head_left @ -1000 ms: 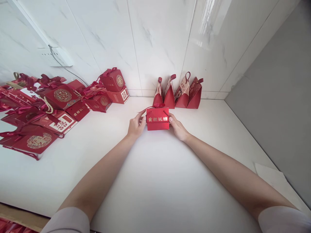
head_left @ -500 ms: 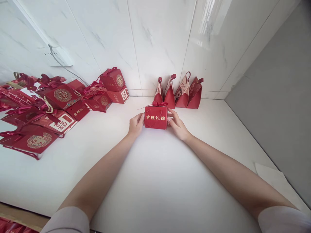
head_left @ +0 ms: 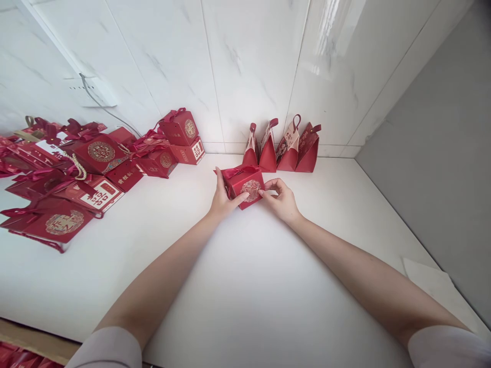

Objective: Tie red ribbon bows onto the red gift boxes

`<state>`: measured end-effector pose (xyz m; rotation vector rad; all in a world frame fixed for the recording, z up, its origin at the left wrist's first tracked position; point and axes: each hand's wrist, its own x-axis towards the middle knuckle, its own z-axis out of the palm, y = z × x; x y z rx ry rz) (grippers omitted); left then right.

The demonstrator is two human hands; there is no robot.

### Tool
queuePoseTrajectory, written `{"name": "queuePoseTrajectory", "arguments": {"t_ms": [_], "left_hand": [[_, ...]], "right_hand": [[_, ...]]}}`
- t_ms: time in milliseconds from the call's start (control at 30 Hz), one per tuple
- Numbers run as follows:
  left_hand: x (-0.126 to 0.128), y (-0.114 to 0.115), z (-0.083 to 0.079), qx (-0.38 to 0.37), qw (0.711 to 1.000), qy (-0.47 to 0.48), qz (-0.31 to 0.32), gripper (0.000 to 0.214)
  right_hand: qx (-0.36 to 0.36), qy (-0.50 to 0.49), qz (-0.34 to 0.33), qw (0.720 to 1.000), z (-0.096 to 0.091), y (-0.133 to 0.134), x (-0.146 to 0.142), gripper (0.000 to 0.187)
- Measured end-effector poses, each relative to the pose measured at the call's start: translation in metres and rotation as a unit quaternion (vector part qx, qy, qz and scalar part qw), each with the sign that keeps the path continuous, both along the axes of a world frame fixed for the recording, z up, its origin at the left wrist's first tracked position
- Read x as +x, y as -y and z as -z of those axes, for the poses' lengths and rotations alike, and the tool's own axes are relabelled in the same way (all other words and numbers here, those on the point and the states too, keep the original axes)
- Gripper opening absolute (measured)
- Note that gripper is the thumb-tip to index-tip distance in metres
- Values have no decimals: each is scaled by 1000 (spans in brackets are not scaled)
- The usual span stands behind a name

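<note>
A small red gift box [head_left: 245, 185] with a ribbon bow on top and a round gold emblem on its near face stands on the white table [head_left: 238, 286], turned corner-on to me. My left hand [head_left: 223, 197] wraps round its left side, thumb lying along the front. My right hand [head_left: 281, 198] pinches the box's right front edge with curled fingers. Just behind the box, several red cone-shaped gift bags [head_left: 282, 146] stand in a row against the wall.
A heap of red gift boxes and bags [head_left: 69, 176] fills the table's left side, with two stacked boxes [head_left: 183, 135] by the wall. A white cable [head_left: 103, 110] runs down the tiled wall. A grey panel [head_left: 433, 153] bounds the right; white paper [head_left: 433, 283] lies there.
The box has been turned about its upright axis: the face with gold characters has swung away and the face with the round emblem now points at me. Both hands shifted their grip.
</note>
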<state>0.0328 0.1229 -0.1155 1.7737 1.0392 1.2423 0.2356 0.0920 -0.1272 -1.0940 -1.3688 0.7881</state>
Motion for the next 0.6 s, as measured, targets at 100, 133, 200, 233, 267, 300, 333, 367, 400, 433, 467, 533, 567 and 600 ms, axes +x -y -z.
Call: {"name": "queuePoseTrajectory", "arguments": {"t_ms": [100,133,200,233,267,300,333,367,400,433,467,533,567,600], "left_hand": [[-2,-3,-2,-49,998,-20,-27,98],[-4,-4,-2,-59,998,-27,-22,86],[-7,-7,-2,-75,997,-18,-1,68],[-9,-9,-2,-86,996,-2,12,64],[-10,-10,-1,-96,995,18,29,63],[-12,-11,0,-104,993,36,48,62],[-13,-13,1,-108,991,49,67,63],[-14,-14,2,-109,989,54,85,64],[-15,-14,3,-106,988,50,98,65],[-16,-15,3,-100,988,41,106,65],[-16,-15,3,-93,989,29,109,66],[-16,-14,2,-79,992,6,102,66],[-15,-14,2,-74,993,-1,95,65],[-15,-13,1,-70,994,-1,88,65]], "right_hand": [[-13,30,-32,999,2,0,1,31],[-20,40,-44,998,3,0,1,32],[-30,52,-78,995,4,-1,2,40],[-32,54,-101,993,4,-1,3,47],[-34,52,-124,990,5,-2,4,54],[-35,47,-145,988,5,-2,5,60],[-35,36,-164,985,4,-2,6,64],[-35,21,-178,983,4,-3,7,67],[-36,5,-189,981,3,-3,8,69],[-36,-12,-197,980,2,-4,9,68],[-38,-26,-203,978,2,-4,10,66],[-39,-43,-201,978,1,-4,12,63],[-40,-44,-197,979,1,-4,13,62],[-40,-42,-193,980,1,-4,13,61]]}}
